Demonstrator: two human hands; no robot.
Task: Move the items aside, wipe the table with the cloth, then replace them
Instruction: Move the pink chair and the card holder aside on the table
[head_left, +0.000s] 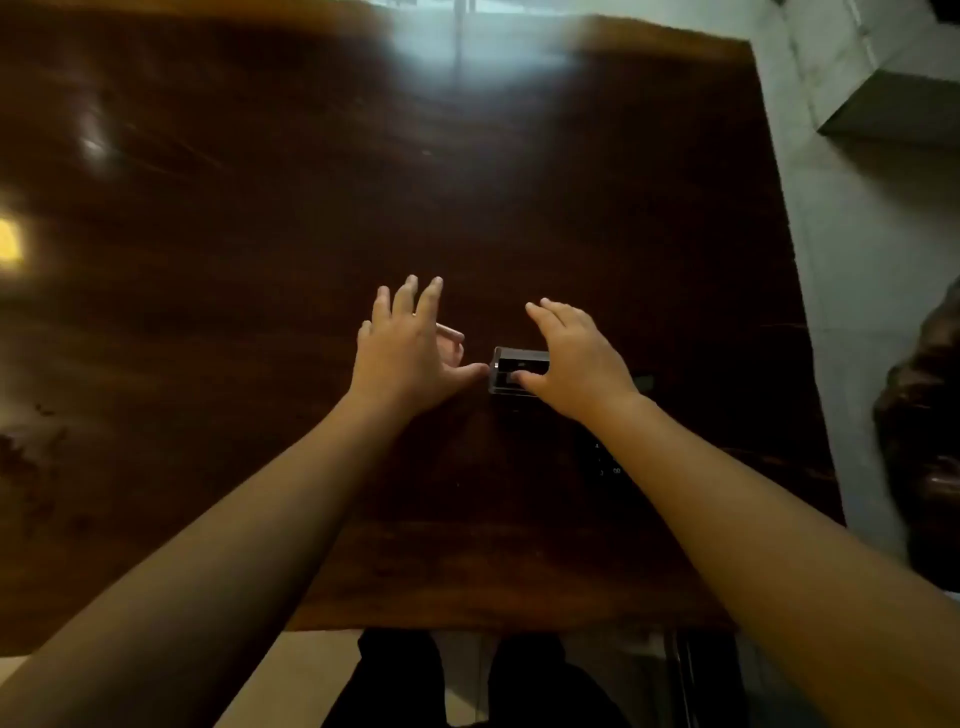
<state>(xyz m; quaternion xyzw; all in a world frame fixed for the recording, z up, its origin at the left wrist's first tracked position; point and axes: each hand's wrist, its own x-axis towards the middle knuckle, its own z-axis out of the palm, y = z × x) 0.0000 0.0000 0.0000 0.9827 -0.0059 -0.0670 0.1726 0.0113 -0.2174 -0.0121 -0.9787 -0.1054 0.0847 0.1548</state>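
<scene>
Both bare arms stretched out over the dark wooden table. Left hand flat with fingers spread, hovering over or resting on a pinkish, partly hidden object; too blurred to name. Nothing clasped there. Right hand cupped over a small dark box with a pale rim, thumb on its near face, fingers arched above its far side; whether actually squeezed or merely touched, cannot tell. Box just right of the left thumb tip, nearly touching. Beyond both hands, broad bare glossy wood up to the far edge. Left of the left hand, wide open surface. Right of the right hand, a narrower strip of wood before the table's right edge and pale floor. Near edge below the forearms.
</scene>
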